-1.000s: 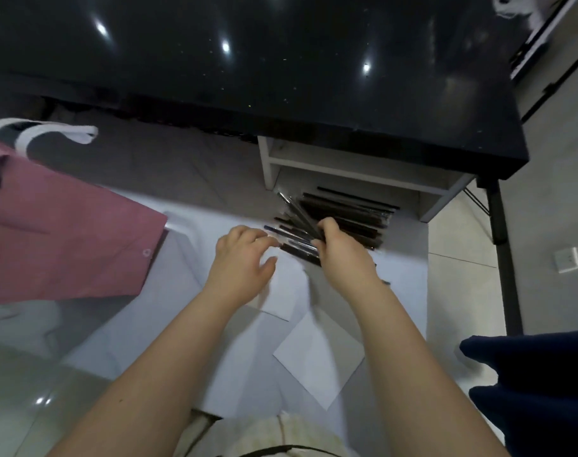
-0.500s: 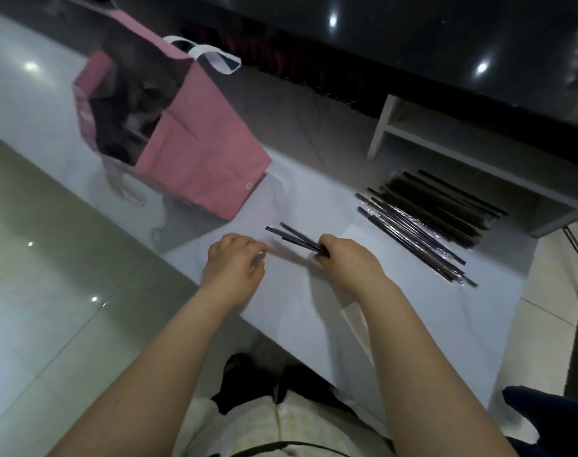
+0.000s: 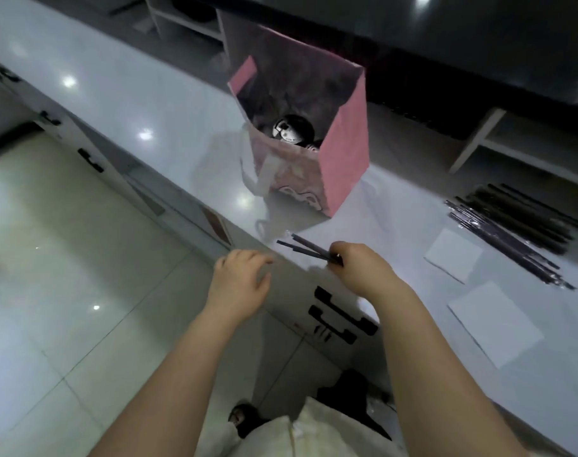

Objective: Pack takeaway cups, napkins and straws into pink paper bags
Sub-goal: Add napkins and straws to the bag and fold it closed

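Right hand (image 3: 357,272) pinches what appear to be two dark straws (image 3: 309,249) above the counter's (image 3: 149,103) near edge, tips pointing far-left, with the open pink bag (image 3: 343,153) upright beyond them; left hand (image 3: 240,282) is loosely curled and empty.

My right hand (image 3: 357,268) pinches two dark straws (image 3: 305,249) over the white counter (image 3: 116,94) edge, below the open pink bag (image 3: 343,153). My left hand (image 3: 240,282) hovers beside them, fingers loosely curled, holding nothing.

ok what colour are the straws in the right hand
Black or very dark, seen in the head view: two straws pinched in the right hand.
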### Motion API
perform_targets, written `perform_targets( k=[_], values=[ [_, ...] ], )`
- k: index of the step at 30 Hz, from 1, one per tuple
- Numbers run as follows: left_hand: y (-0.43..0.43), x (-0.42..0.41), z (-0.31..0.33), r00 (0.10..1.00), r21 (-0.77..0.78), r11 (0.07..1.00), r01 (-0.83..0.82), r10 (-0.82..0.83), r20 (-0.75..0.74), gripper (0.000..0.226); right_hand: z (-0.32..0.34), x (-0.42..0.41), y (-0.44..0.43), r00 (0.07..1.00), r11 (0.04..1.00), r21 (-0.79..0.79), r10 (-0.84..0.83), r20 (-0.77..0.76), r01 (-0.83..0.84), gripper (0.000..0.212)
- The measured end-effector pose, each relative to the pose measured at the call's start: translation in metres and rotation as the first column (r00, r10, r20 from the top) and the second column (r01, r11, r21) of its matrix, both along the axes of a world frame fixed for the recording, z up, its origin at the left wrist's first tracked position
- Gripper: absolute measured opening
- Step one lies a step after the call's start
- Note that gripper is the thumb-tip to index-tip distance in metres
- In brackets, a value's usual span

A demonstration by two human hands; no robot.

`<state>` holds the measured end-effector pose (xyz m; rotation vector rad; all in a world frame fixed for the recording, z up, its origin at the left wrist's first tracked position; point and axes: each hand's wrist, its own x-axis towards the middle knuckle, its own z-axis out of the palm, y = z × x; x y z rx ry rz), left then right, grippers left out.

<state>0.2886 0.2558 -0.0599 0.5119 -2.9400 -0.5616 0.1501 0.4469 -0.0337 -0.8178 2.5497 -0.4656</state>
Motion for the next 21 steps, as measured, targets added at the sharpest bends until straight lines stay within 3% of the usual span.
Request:
perform_targets(
  k=[5,10,21],
  values=[
    [-0.074,0.049,0.003,0.995,0.015,0.996,-0.087,0.087,-0.047,0.028,0.015,0.045,-0.059,0.999,0.999,-0.049,-0.019,-0.040,0.017,0.006],
    [-0.130,0.058,0.027,0.990,-0.008,0.997,-0.072,0.070,-0.120,0.030,0.040,0.077,-0.116,0.992,0.997,-0.058,0.042,-0.115,-0.049,0.007],
    [-0.196,-0.023,0.137,0.947,-0.092,0.996,0.021,-0.049,-0.316,0.037,0.158,0.050,-0.156,0.937,0.984,-0.175,-0.041,-0.346,-0.021,0.008]
  ],
)
